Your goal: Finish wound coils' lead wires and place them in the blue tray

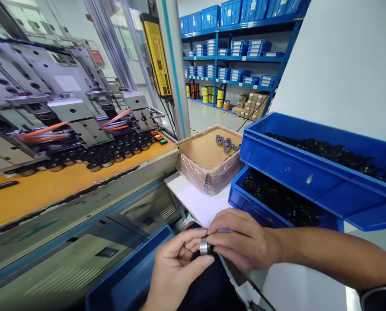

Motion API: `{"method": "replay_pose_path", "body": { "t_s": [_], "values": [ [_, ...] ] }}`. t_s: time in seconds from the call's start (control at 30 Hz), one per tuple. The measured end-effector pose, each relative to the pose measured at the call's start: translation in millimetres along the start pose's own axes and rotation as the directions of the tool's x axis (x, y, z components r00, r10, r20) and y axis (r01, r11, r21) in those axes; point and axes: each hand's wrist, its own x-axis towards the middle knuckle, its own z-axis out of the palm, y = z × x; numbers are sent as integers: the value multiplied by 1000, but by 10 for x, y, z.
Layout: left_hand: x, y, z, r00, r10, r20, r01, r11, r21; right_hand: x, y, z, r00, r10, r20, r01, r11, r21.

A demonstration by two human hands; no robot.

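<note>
Close to my lap, my left hand point(180, 263) and my right hand point(241, 239) meet around a small part, a silvery metal ring point(204, 246) with a black piece at its right side. Thumb and fingers of the left hand pinch the metal ring. The right fingertips close on the black side, which they partly hide. Just beyond the right hand is the lower blue bin point(236, 194), holding many small black parts point(286, 203).
A larger blue bin point(277, 157) of black parts rests above it. A plastic-wrapped cardboard box point(196, 155) holds several metal parts point(227, 143). On the left, a machine stands over an orange bench point(66, 185) with rows of black parts point(121, 149). A blue tub point(128, 276) sits below.
</note>
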Motion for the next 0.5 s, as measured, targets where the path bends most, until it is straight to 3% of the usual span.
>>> {"method": "replay_pose_path", "body": {
  "t_s": [0.27,0.4,0.5],
  "values": [
    [0,-15,42,997,-23,-75,17,996,-83,-14,7,8,1000,-5,21,5,1000,-22],
    [-25,-35,45,998,-44,-35,41,996,-82,-11,-1,9,1000,5,6,-5,1000,-15],
    [-48,-38,76,987,-79,-142,62,991,-120,-4,-1,9,1000,1,23,0,1000,-23]
  ]
}}
